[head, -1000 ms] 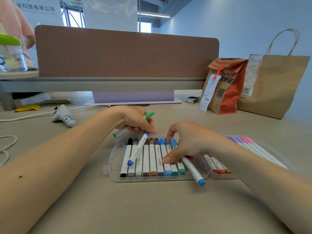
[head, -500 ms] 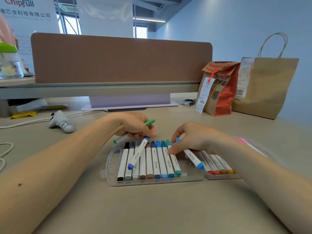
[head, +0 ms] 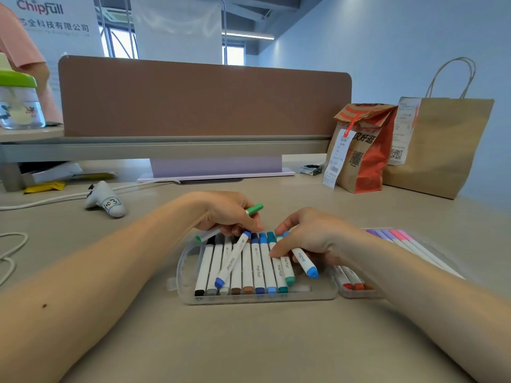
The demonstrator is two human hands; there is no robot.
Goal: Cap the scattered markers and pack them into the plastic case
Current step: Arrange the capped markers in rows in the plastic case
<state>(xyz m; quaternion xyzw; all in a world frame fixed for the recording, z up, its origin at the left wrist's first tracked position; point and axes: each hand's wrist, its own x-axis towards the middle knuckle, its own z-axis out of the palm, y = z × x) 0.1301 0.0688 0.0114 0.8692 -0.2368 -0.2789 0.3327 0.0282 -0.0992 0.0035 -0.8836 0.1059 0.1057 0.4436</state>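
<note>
A clear plastic case (head: 318, 295) lies open on the desk with several capped markers (head: 257, 269) lined up in its left half. My left hand (head: 226, 214) grips a green-capped marker (head: 253, 209) and pinches a blue-capped marker (head: 231, 263) that lies slanted across the row. My right hand (head: 307, 236) holds a light-blue marker (head: 305, 261) tilted over the right end of the row, with its thumb pressing on the packed markers. The case's other half (head: 356, 293) holds red and orange markers, partly hidden by my right wrist.
A row of purple and pink markers (head: 409, 241) lies on the case's lid at the right. Two paper bags (head: 362, 150) stand at the back right. A white controller (head: 106, 200) and cables lie at the left. A brown desk divider (head: 204, 98) closes the back.
My right hand has drawn the light-blue marker back from over the case's front edge and closer to the row. The left hand has kept its two markers almost still.
</note>
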